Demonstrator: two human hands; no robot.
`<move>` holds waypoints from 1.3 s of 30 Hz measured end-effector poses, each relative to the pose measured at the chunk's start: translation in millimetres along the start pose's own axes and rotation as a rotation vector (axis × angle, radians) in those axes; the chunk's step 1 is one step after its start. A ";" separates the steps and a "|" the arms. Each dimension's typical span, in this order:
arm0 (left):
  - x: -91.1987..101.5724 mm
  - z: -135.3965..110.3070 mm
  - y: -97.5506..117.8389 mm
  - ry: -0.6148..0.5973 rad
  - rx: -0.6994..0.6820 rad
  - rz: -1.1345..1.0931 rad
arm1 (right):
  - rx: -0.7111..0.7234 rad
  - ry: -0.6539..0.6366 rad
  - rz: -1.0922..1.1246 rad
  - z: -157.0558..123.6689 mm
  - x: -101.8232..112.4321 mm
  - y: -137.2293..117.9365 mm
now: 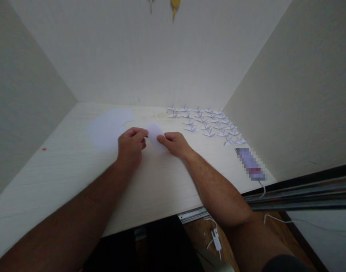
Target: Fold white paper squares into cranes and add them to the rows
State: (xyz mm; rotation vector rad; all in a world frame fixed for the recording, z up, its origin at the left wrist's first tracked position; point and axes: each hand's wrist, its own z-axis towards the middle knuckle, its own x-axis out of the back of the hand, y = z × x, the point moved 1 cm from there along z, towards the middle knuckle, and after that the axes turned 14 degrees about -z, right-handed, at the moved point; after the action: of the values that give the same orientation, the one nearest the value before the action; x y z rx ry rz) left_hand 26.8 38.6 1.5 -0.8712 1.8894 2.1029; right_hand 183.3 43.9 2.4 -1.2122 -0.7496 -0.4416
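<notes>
Head camera: paper (pixel 154 133) sits pinched between left hand (pixel 131 146) and right hand (pixel 175 144).

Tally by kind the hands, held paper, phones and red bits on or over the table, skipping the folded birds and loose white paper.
Hands: 2 (left hand, right hand)
Held paper: 1
Phone, pixelated: 1
Red bit: 1
Total: 5

Pale tabletop (pixel 158 189), paper cranes (pixel 203 120), white paper (pixel 107 130), corded device (pixel 250 163)
</notes>
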 end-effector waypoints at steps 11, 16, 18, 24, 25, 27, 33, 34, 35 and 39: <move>4.4 -0.4 2.0 -0.180 0.054 0.184 | -0.005 -0.117 0.036 -0.7 0.2 1.6; 4.0 -3.1 4.2 -0.369 0.064 0.405 | -0.007 -0.209 0.044 -4.3 -3.6 0.8; 5.5 -2.6 2.3 -0.377 0.060 0.451 | 0.003 -0.231 0.021 -4.0 -4.6 0.9; 11.0 5.5 -6.0 -0.230 0.036 0.362 | 0.007 -0.319 0.005 -2.3 -2.2 3.5; 11.7 6.7 -7.0 -0.185 0.031 0.342 | -0.010 -0.335 0.019 -2.6 -1.1 4.2; 12.5 8.0 -8.9 -0.118 0.025 0.301 | -0.040 -0.347 0.038 -3.2 1.6 4.8; 11.6 7.4 -11.8 -0.063 0.036 0.227 | -0.029 -0.320 0.028 -4.5 8.0 2.6; 12.0 8.1 -11.2 -0.062 0.044 0.213 | -0.032 -0.327 0.044 -4.7 8.8 2.8; 12.8 9.3 -10.1 -0.060 0.052 0.201 | -0.034 -0.333 0.067 -4.9 10.0 3.4; 18.0 17.7 -4.4 0.000 0.105 0.097 | -0.008 -0.263 0.243 -4.0 18.2 8.6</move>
State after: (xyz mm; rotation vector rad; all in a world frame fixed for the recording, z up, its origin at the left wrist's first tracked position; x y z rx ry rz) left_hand 9.1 51.9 -11.4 -0.7722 2.0598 2.0348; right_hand 202.7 44.2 9.1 -1.3650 -0.8111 -0.0850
